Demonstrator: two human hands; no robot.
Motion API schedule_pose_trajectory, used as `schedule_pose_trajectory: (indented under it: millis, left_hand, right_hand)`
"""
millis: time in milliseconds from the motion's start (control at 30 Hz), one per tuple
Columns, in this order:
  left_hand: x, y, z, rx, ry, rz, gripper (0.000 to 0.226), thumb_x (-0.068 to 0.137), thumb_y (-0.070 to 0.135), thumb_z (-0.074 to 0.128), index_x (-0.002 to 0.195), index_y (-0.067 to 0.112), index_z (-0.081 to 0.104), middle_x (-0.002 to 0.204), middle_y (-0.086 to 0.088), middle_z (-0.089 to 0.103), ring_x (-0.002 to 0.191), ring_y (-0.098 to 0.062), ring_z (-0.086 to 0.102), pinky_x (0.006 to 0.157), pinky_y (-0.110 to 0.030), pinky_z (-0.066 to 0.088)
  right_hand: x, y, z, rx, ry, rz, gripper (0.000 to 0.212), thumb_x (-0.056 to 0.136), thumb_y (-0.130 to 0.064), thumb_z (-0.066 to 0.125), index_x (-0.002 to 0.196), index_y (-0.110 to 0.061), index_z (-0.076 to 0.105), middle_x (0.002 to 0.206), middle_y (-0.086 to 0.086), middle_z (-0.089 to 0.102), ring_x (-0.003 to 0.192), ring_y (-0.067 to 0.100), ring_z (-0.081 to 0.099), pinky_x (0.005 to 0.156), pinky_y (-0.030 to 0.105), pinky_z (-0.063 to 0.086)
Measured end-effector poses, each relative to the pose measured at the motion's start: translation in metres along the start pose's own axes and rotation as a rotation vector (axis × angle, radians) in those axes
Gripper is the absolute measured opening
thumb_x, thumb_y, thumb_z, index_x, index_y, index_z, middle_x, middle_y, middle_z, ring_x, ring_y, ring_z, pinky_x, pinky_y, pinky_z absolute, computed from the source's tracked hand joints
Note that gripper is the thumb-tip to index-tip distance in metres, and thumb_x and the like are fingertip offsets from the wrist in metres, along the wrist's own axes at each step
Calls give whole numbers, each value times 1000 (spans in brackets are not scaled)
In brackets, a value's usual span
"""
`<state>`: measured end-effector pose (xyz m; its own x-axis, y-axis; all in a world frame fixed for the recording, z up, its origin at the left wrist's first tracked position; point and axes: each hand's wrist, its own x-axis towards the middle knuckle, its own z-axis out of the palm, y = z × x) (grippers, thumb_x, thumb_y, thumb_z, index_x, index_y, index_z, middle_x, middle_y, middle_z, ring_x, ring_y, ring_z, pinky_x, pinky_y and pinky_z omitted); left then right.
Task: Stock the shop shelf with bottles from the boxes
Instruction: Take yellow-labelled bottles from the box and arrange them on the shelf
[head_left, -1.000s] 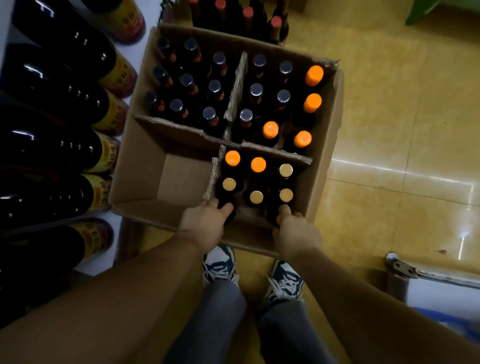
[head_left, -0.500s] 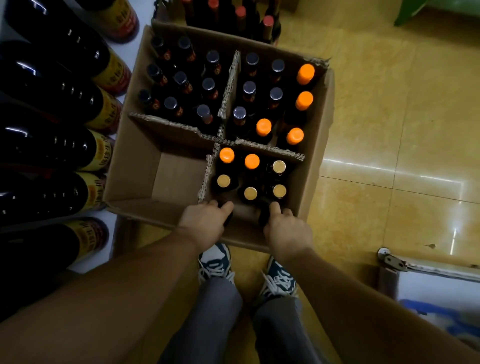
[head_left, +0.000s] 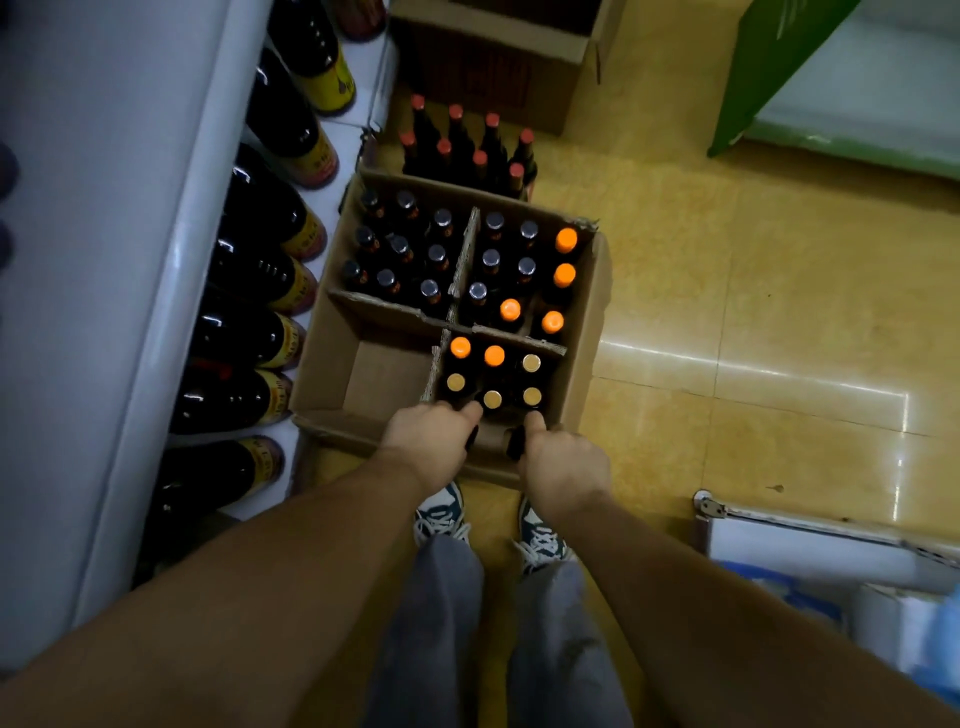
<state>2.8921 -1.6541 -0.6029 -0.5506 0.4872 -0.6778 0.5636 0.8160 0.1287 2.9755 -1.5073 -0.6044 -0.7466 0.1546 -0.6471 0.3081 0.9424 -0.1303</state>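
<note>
2 hands work at the near edge of the box (head_left: 582, 364): left hand (head_left: 428, 441) and right hand (head_left: 563, 462) each grip 1 dark bottle neck. The near-left compartment (head_left: 384, 379) stands open beside the shelf (head_left: 130, 312).

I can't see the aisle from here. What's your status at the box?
Left hand and right hand each shut on a dark bottle, near-right compartment. Cardboard box three-quarters full; near-left compartment empty. Nothing blocking.
</note>
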Motion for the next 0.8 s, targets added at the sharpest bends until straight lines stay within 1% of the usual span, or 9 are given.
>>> schedule_pose_trajectory:
  millis: [200,267,367,500,600,633,733,767,800]
  left_hand:
    - [-63,19,-83,-28,47,-28,45,99,20,52,143,23,43,113,-11,68,104,-37,64,71,-37,45]
    - [-87,26,-114,-35,63,-47,43,98,21,54,140,21,45,114,-12,68,104,-37,64,74,-39,49]
    - [-125,39,-163,-43,95,-83,40,99,20,54,138,19,45,114,-12,68,104,-36,64,69,-37,44]
    - [-179,52,-226,-59,147,-130,29,101,22,53,129,18,47,100,-7,64,90,-31,62,62,-38,45]
    - [-217,57,-270,-37,183,-170,23,100,24,54,122,18,47,96,-6,59,83,-30,57,59,-37,41]
    - [-229,58,-283,-35,197,-183,21,100,25,55,118,19,47,95,-6,57,81,-29,55,59,-37,40]
    - [-260,59,-324,-35,237,-217,15,98,26,56,107,19,45,94,-4,56,80,-27,54,60,-37,42]
    - [-271,58,-337,-34,256,-235,15,98,26,55,108,20,46,93,-3,55,82,-27,54,60,-36,42]
    - [-282,57,-351,-28,273,-253,15,98,24,55,109,20,45,91,-2,51,83,-27,54,59,-36,41]
  right_hand:
    - [-57,-4,-92,-60,22,-50,42,103,-17,52,143,-14,38,117,12,66,104,35,67,64,36,42]
    - [-78,-5,-124,-80,29,-73,43,102,-18,52,142,-13,38,117,12,66,104,34,67,64,37,43]
    - [-107,-10,-174,-98,42,-110,40,104,-19,52,141,-13,39,117,11,66,105,33,66,65,37,43]
    - [-144,-21,-247,-122,76,-144,38,101,-20,57,136,-12,44,117,10,65,106,32,65,68,37,46]
    - [-170,-34,-301,-173,67,-180,43,96,-19,62,136,-12,47,116,9,63,106,32,65,74,40,55]
    - [-178,-38,-317,-191,62,-194,42,97,-17,59,137,-11,47,113,10,63,103,32,65,76,41,57]
    - [-197,-48,-360,-239,86,-258,29,99,-16,54,127,-13,52,90,5,53,87,30,60,68,40,53]
    - [-204,-52,-374,-252,110,-286,25,98,-18,54,123,-15,54,86,3,50,86,30,59,68,41,52]
    - [-211,-56,-389,-265,135,-309,22,99,-20,55,120,-16,55,87,3,50,87,30,59,69,41,51]
